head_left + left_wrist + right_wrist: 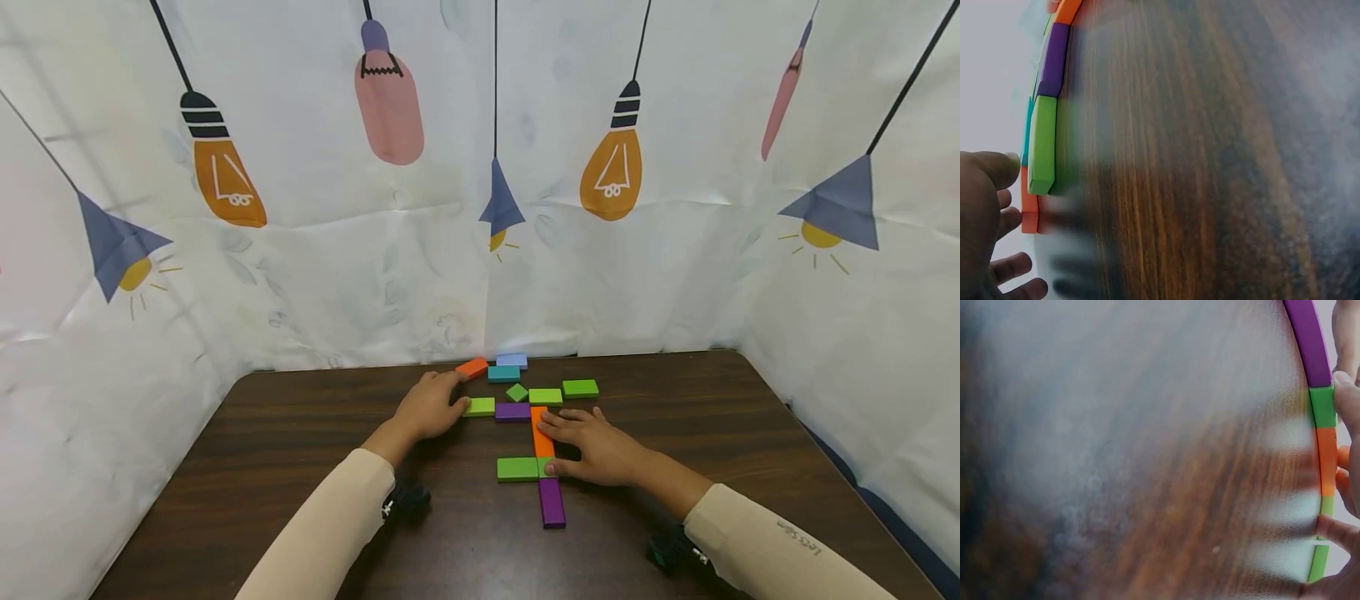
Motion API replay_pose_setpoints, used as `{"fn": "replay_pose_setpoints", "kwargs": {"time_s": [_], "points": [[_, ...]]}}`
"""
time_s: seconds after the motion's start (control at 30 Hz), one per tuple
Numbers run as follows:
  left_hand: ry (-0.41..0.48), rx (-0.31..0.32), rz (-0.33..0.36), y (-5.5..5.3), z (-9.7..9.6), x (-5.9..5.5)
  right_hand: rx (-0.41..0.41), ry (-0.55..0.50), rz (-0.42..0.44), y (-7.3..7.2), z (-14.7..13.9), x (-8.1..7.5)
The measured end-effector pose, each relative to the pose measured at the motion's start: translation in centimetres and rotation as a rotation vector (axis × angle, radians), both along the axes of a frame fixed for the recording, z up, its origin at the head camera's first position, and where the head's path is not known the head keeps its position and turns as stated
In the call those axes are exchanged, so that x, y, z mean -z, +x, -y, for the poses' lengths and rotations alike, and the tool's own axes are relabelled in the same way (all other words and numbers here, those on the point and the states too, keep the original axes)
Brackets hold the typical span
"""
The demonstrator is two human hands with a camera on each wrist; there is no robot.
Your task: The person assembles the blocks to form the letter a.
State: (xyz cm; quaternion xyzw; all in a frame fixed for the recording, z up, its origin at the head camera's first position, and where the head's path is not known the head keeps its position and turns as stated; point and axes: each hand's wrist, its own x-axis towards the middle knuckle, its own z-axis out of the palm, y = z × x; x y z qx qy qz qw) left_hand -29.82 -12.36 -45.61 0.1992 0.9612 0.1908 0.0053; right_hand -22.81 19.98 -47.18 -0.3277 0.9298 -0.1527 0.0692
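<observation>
My left hand (431,406) is at the left end of the blocks, its thumb by a lime green block (480,407) and its fingers beside a red-orange block (472,368). In the left wrist view its thumb is stretched out and the other fingers are spread. My right hand (600,446) lies over the right side, fingers on an upright-running orange block (542,433) and thumb on a small green block (545,467). A purple block (552,503) continues that column toward me. A long green block (517,469) adjoins the small green one on its left.
Another purple block (513,412) sits beside the lime one. Farther back lie a teal block (503,375), a light blue block (512,361), a small green diamond-turned block (517,392) and two green blocks (545,397). A patterned white cloth (420,283) hangs behind the dark wooden table (300,467).
</observation>
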Motion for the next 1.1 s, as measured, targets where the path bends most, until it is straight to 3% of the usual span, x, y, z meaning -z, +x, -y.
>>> {"fn": "replay_pose_setpoints", "kwargs": {"time_s": [0.67,1.1], "points": [[-0.083,-0.029,-0.030,0.0,1.5,0.2,-0.001,0.004,-0.008,0.0,0.0,0.2],[-0.125,-0.056,-0.129,0.8,3.7,0.5,0.001,0.000,-0.004,0.0,0.0,0.2]]}}
